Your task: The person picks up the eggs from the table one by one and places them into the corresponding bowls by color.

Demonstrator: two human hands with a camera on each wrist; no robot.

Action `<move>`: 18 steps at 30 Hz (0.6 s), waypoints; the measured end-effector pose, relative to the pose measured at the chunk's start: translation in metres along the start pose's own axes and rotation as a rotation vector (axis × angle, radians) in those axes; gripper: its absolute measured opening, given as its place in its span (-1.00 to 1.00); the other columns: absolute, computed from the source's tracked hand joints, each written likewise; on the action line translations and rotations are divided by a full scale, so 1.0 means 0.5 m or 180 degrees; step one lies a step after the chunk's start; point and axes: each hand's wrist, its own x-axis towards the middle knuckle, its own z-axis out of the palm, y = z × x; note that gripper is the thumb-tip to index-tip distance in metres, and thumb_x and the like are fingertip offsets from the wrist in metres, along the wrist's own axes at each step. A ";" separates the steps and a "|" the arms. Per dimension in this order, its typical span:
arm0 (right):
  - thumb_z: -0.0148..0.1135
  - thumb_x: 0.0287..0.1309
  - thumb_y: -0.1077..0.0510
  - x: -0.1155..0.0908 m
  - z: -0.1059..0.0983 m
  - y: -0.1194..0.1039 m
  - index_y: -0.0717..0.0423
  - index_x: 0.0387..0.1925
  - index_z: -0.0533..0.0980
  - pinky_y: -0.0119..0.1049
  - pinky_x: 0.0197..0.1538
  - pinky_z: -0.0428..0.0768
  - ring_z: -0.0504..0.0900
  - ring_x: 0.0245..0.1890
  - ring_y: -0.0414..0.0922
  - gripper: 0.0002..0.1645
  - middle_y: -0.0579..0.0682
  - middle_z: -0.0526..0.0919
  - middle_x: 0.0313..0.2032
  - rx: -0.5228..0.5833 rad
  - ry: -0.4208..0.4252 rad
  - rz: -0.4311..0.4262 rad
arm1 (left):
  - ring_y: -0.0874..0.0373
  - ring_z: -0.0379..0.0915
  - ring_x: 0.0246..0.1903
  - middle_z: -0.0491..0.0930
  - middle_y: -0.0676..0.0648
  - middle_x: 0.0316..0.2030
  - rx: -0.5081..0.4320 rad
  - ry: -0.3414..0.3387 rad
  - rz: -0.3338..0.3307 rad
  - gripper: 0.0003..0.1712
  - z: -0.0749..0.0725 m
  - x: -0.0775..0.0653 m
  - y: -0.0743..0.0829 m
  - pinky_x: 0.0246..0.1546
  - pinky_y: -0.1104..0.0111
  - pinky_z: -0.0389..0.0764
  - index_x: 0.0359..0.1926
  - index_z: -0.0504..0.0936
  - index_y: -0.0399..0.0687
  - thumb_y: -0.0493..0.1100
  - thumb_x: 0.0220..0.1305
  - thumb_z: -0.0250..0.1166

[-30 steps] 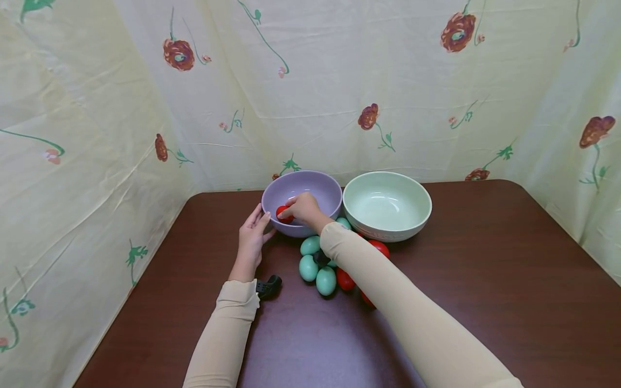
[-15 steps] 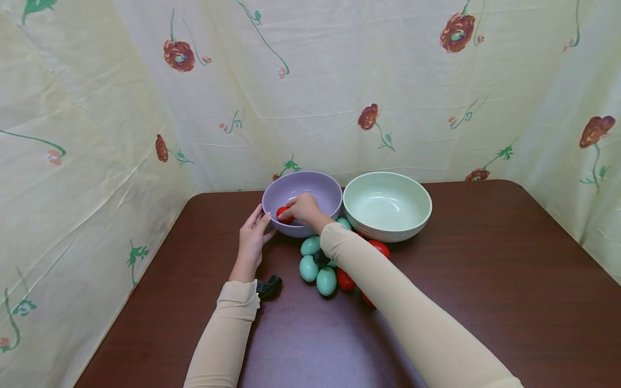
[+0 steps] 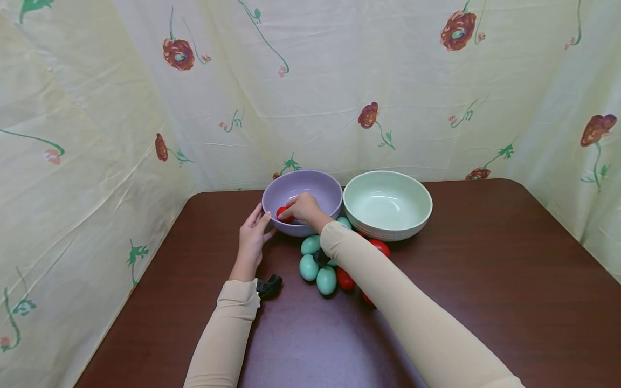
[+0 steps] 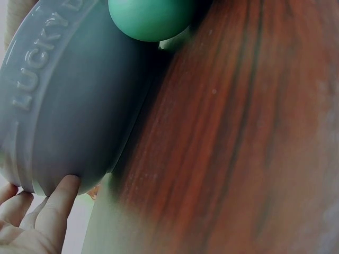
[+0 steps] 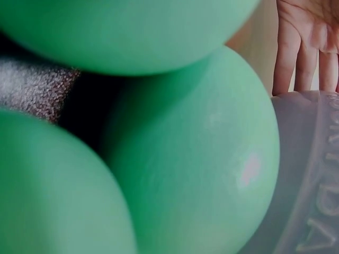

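Inside the purple bowl (image 3: 315, 186), near its front left wall, my right hand (image 3: 306, 209) pinches a red egg (image 3: 283, 214) between thumb and fingers. My left hand (image 3: 251, 241) touches the bowl's left side, its fingers extended along the outer wall and one tip at the rim. In the left wrist view, the fingers (image 4: 59, 209) rest against the bowl's wall (image 4: 79, 106), which bears raised lettering. Green eggs (image 5: 196, 153) fill most of the right wrist view, and the right hand does not show there.
Right of the purple bowl stands a pale green bowl (image 3: 388, 205). Several green eggs (image 3: 326, 281) and red eggs (image 3: 345, 279) lie on the brown table (image 3: 485, 280) before the bowls, partly hidden by the right sleeve (image 3: 398, 302). A flowered curtain (image 3: 310, 81) hangs behind.
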 end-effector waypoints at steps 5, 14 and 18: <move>0.50 0.06 0.12 0.003 0.000 0.003 0.19 0.09 0.63 -0.41 -0.16 0.56 0.51 -0.06 -0.03 -0.47 0.10 0.72 0.01 -0.0019 -0.0058 -0.0011 | 0.07 0.27 0.43 0.13 0.03 0.54 0.0005 0.0014 -0.0012 -0.30 0.000 0.000 0.000 0.27 0.07 0.51 0.52 0.21 0.19 0.01 0.43 0.20; 0.51 0.04 0.12 0.007 0.000 0.005 0.17 0.02 0.67 -0.39 -0.17 0.56 0.52 -0.06 -0.03 -0.52 0.09 0.73 -0.02 0.0063 -0.0039 -0.0009 | 0.07 0.27 0.43 0.14 0.04 0.53 -0.0010 0.0036 -0.0026 -0.31 0.001 0.002 0.002 0.28 0.07 0.50 0.52 0.21 0.20 -0.01 0.43 0.20; 0.52 0.03 0.13 0.007 0.000 0.007 0.18 0.02 0.67 -0.40 -0.18 0.54 0.52 -0.06 -0.03 -0.52 0.10 0.73 -0.02 0.0081 -0.0043 -0.0011 | 0.07 0.27 0.43 0.14 0.04 0.53 -0.0006 0.0037 -0.0044 -0.31 0.002 0.001 0.003 0.28 0.06 0.50 0.51 0.22 0.20 0.00 0.43 0.20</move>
